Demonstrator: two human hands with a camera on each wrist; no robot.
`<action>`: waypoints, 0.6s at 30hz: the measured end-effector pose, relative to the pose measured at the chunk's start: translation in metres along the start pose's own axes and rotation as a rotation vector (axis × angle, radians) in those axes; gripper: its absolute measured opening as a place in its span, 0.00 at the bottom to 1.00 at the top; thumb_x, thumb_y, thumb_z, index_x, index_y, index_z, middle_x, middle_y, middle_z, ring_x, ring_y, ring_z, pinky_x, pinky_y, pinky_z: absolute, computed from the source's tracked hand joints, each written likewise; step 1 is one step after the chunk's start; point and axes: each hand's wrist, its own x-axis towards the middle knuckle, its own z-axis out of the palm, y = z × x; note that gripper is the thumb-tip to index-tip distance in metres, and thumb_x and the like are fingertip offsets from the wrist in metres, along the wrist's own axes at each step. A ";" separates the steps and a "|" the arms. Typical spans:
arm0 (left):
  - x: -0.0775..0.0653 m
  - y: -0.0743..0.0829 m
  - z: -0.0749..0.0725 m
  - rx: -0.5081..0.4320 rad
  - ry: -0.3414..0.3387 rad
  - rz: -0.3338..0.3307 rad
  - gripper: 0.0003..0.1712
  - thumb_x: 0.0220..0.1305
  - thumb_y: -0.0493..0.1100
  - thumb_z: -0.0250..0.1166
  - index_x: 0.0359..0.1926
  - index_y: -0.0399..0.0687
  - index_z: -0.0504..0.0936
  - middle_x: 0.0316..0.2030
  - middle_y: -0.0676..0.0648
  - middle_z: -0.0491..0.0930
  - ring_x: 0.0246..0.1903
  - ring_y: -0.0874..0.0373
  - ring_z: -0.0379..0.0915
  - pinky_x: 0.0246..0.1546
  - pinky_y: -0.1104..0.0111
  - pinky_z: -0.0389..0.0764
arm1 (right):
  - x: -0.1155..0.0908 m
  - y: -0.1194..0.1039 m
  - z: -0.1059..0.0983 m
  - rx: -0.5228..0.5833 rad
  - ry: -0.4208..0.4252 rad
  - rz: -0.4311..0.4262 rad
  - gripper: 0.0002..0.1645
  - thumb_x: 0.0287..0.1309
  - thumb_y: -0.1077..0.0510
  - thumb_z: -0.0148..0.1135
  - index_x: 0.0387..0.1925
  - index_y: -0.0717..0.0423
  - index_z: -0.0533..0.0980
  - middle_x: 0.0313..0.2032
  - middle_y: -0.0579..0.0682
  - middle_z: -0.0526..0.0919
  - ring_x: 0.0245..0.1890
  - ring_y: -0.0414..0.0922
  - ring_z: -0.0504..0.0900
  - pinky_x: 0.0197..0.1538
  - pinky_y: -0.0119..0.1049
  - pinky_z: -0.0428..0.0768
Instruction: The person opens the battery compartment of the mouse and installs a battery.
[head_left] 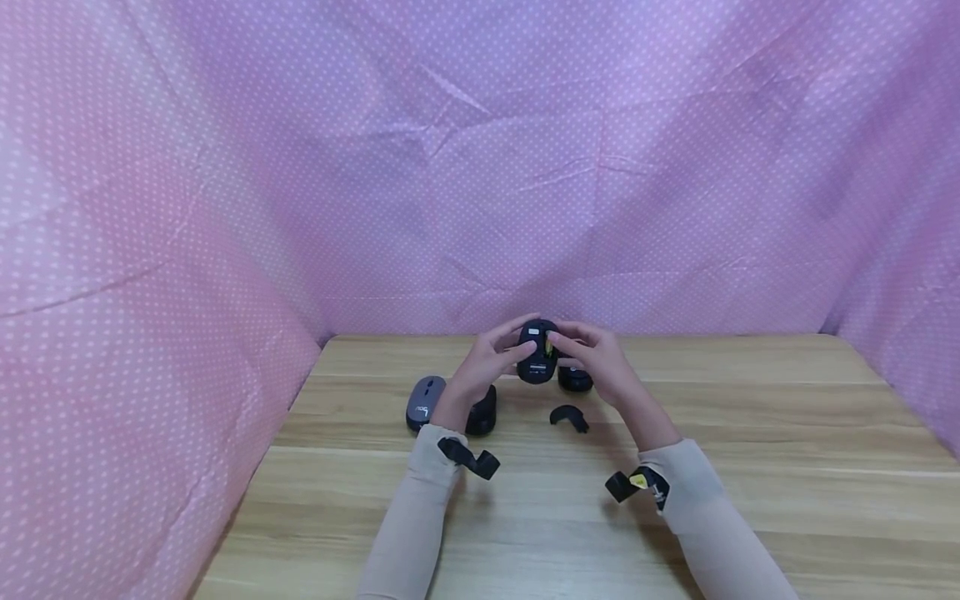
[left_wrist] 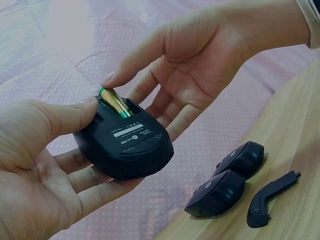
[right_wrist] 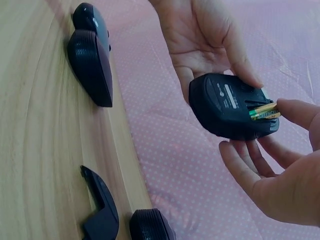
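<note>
Upside down in my left hand is a black computer mouse, its label side facing up. Left thumb and fingers grip it by the side. In the left wrist view, a green-and-gold battery leans out of the mouse's open compartment, one end raised. Two batteries seem to lie side by side there in the right wrist view. My right hand has its thumb on the raised end, with the other fingers around the mouse's edge. A curved black battery cover lies on the table below.
On the wooden table, a grey-topped mouse and a black mouse stand beside the left wrist. Two more black mice, one of them the nearer mouse, sit near the cover. Pink dotted cloth hangs behind the table.
</note>
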 end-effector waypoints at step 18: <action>-0.002 0.001 0.006 0.033 0.006 0.029 0.28 0.73 0.44 0.63 0.71 0.65 0.73 0.65 0.44 0.78 0.64 0.48 0.76 0.56 0.56 0.84 | -0.002 -0.005 0.000 0.037 -0.004 0.030 0.27 0.72 0.56 0.58 0.65 0.68 0.70 0.59 0.59 0.73 0.56 0.45 0.77 0.58 0.35 0.84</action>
